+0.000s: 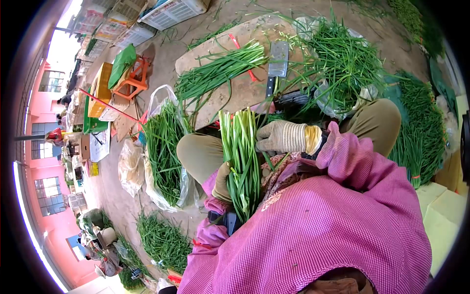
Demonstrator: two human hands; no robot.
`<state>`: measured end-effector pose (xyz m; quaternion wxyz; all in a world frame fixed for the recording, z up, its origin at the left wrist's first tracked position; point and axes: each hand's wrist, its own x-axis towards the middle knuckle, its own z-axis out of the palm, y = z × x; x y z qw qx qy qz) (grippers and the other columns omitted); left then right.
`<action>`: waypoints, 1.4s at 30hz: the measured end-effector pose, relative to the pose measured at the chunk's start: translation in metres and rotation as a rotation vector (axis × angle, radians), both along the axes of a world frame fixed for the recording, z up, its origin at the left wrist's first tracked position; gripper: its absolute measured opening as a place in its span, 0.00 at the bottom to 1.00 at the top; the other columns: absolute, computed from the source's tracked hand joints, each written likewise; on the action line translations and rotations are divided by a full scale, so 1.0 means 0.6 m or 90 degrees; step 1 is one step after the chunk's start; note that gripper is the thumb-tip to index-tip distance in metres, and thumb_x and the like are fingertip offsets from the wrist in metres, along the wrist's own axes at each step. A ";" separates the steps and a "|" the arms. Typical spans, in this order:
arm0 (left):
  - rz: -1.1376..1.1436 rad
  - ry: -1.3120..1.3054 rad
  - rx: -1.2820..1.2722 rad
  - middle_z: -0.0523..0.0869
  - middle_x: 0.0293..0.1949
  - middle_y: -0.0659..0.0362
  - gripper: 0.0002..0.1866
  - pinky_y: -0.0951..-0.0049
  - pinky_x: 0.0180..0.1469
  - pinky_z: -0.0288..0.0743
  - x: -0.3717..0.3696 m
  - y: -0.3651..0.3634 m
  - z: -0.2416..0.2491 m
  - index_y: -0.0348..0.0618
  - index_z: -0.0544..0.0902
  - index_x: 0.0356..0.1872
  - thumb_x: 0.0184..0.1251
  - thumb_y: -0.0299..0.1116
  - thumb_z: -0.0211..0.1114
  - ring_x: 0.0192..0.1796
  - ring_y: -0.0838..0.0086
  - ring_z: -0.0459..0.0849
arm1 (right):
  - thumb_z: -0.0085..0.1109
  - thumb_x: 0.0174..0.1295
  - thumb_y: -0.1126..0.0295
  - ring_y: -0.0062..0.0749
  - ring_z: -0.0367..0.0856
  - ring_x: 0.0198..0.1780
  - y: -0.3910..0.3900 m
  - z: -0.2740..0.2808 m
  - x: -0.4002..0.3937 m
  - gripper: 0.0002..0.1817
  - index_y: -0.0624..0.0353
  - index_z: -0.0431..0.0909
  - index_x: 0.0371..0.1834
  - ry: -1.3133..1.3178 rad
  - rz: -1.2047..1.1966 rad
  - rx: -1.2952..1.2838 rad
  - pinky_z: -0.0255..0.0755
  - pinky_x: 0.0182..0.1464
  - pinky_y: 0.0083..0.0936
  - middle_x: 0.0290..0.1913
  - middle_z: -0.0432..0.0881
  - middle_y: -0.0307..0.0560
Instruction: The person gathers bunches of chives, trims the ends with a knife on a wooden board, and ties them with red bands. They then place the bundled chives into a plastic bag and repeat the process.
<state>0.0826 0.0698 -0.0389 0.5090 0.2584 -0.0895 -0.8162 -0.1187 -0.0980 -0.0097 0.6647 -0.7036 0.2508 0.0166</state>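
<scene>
A bunch of garlic chives (242, 161) stands nearly upright over my lap, pale cut stems at the top and dark green leaves below. My left hand (223, 182), in a worn knit glove, is wrapped round its lower half. Beside the upper stems is my right hand (284, 137), also gloved, its fingers curled against the bunch's right side. A loose green leaf shows just below those fingers; whether they pinch it is hidden. Beyond my knees, a wooden board (205, 51) bears another chive bundle (220, 71) with red ties near it, and a cleaver (278, 63).
Loose chives fill a plastic bag (166, 147) at left and a heap (342, 63) at upper right. More bundles (421, 127) lie far right, another pile (164, 240) lower left. An orange stool (132, 76) and white crates (174, 12) stand farther off. Other people sit at far left.
</scene>
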 end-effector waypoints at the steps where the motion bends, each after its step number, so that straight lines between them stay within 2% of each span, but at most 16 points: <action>1: 0.000 0.000 0.001 0.78 0.61 0.45 0.39 0.56 0.62 0.77 0.001 0.002 -0.008 0.41 0.68 0.69 0.64 0.57 0.65 0.57 0.58 0.82 | 0.56 0.68 0.59 0.31 0.81 0.26 -0.006 0.014 0.002 0.15 0.61 0.81 0.39 0.071 0.041 -0.059 0.75 0.31 0.29 0.24 0.80 0.43; 2: -0.013 0.018 -0.023 0.78 0.61 0.46 0.39 0.57 0.61 0.78 0.000 0.005 -0.016 0.43 0.68 0.70 0.65 0.59 0.63 0.56 0.58 0.82 | 0.56 0.68 0.59 0.31 0.81 0.26 -0.007 0.001 0.001 0.15 0.61 0.81 0.39 0.071 0.042 -0.058 0.75 0.31 0.29 0.24 0.80 0.43; 4: -0.026 0.036 -0.049 0.78 0.60 0.46 0.39 0.58 0.60 0.79 -0.008 0.004 -0.016 0.44 0.67 0.70 0.66 0.60 0.62 0.56 0.58 0.82 | 0.54 0.66 0.61 0.40 0.83 0.28 -0.009 -0.013 -0.001 0.12 0.58 0.82 0.38 -0.165 0.097 -0.568 0.77 0.34 0.34 0.26 0.82 0.47; 6: 0.002 0.107 -0.005 0.84 0.52 0.47 0.34 0.57 0.50 0.85 -0.015 0.006 -0.013 0.38 0.71 0.64 0.66 0.53 0.65 0.51 0.57 0.86 | 0.54 0.64 0.60 0.45 0.85 0.32 -0.015 0.009 -0.006 0.12 0.53 0.83 0.40 -0.124 0.146 -0.598 0.80 0.38 0.36 0.30 0.84 0.50; 8: 0.028 0.091 -0.013 0.84 0.50 0.49 0.34 0.59 0.50 0.84 -0.019 0.014 -0.023 0.39 0.72 0.63 0.66 0.54 0.65 0.49 0.59 0.85 | 0.53 0.64 0.56 0.46 0.86 0.36 -0.014 0.048 0.000 0.14 0.50 0.83 0.42 0.203 0.033 -0.451 0.81 0.41 0.37 0.32 0.85 0.50; 9: 0.023 0.059 -0.011 0.84 0.50 0.49 0.34 0.60 0.50 0.83 -0.020 0.013 -0.020 0.39 0.73 0.63 0.65 0.54 0.65 0.48 0.59 0.85 | 0.53 0.64 0.55 0.49 0.86 0.38 -0.019 0.039 0.002 0.14 0.48 0.83 0.42 0.227 0.022 -0.651 0.80 0.44 0.39 0.34 0.86 0.51; 14: -0.025 -0.054 0.054 0.85 0.49 0.53 0.32 0.64 0.50 0.81 -0.015 0.016 -0.005 0.40 0.77 0.59 0.65 0.56 0.66 0.47 0.63 0.85 | 0.52 0.66 0.56 0.52 0.85 0.38 -0.090 0.071 -0.042 0.16 0.54 0.83 0.44 0.207 -0.412 -0.399 0.78 0.45 0.41 0.36 0.85 0.55; 15: -0.011 -0.079 0.061 0.86 0.49 0.53 0.31 0.65 0.51 0.81 -0.015 0.017 -0.007 0.40 0.78 0.59 0.65 0.55 0.66 0.48 0.64 0.85 | 0.51 0.69 0.61 0.49 0.86 0.36 -0.094 0.071 -0.047 0.14 0.56 0.82 0.47 0.078 -0.473 -0.500 0.78 0.42 0.37 0.38 0.86 0.54; 22: -0.002 -0.134 0.113 0.86 0.46 0.51 0.31 0.62 0.50 0.82 -0.020 0.013 0.004 0.41 0.77 0.60 0.66 0.56 0.65 0.45 0.61 0.86 | 0.54 0.64 0.66 0.44 0.84 0.30 -0.021 0.076 -0.027 0.13 0.50 0.79 0.51 -0.107 0.011 -0.802 0.79 0.28 0.36 0.30 0.81 0.45; 30: 0.049 -0.014 0.063 0.85 0.50 0.51 0.31 0.56 0.47 0.81 -0.027 -0.001 -0.018 0.45 0.74 0.65 0.74 0.58 0.54 0.48 0.57 0.85 | 0.56 0.58 0.68 0.40 0.84 0.28 -0.042 0.054 -0.022 0.04 0.52 0.78 0.33 -0.098 -0.001 -0.998 0.76 0.24 0.35 0.25 0.79 0.44; 33: 0.038 0.066 0.074 0.85 0.53 0.52 0.31 0.54 0.47 0.82 -0.019 -0.007 -0.032 0.45 0.73 0.66 0.73 0.58 0.55 0.48 0.56 0.86 | 0.59 0.57 0.69 0.40 0.85 0.36 -0.099 0.095 -0.078 0.07 0.54 0.83 0.37 0.014 -0.114 -1.133 0.80 0.37 0.33 0.34 0.85 0.45; 34: 0.042 0.068 0.074 0.85 0.53 0.52 0.31 0.54 0.47 0.82 -0.016 -0.008 -0.030 0.45 0.73 0.66 0.73 0.58 0.55 0.48 0.56 0.86 | 0.58 0.60 0.71 0.45 0.86 0.40 -0.129 0.100 -0.114 0.12 0.58 0.84 0.45 -0.076 -0.203 -1.060 0.81 0.44 0.35 0.40 0.86 0.50; 36: 0.012 0.052 0.038 0.84 0.53 0.52 0.31 0.55 0.46 0.83 -0.011 -0.009 -0.023 0.44 0.74 0.65 0.73 0.58 0.55 0.48 0.57 0.86 | 0.57 0.65 0.67 0.50 0.86 0.43 -0.179 0.099 -0.167 0.15 0.57 0.80 0.53 0.108 -0.404 -0.907 0.79 0.48 0.40 0.40 0.85 0.58; 38: 0.040 0.030 0.056 0.85 0.53 0.52 0.32 0.58 0.46 0.84 -0.007 -0.002 -0.028 0.43 0.74 0.65 0.73 0.59 0.54 0.48 0.59 0.86 | 0.55 0.65 0.65 0.54 0.84 0.38 -0.209 0.108 -0.204 0.14 0.49 0.80 0.53 0.518 -0.315 -0.838 0.79 0.44 0.43 0.40 0.85 0.55; 40: 0.022 -0.007 0.078 0.85 0.51 0.50 0.33 0.61 0.45 0.84 0.002 -0.006 -0.037 0.42 0.74 0.64 0.74 0.60 0.52 0.47 0.61 0.86 | 0.55 0.66 0.63 0.51 0.85 0.37 -0.171 0.094 -0.195 0.15 0.50 0.80 0.54 0.450 -0.257 -0.977 0.80 0.43 0.41 0.39 0.86 0.54; 42: 0.015 0.003 0.050 0.85 0.49 0.49 0.33 0.62 0.47 0.83 -0.004 -0.012 -0.029 0.41 0.74 0.64 0.74 0.61 0.50 0.47 0.63 0.86 | 0.57 0.66 0.58 0.47 0.86 0.40 -0.083 0.146 -0.115 0.17 0.51 0.81 0.55 0.279 -0.193 -0.587 0.80 0.44 0.37 0.40 0.86 0.55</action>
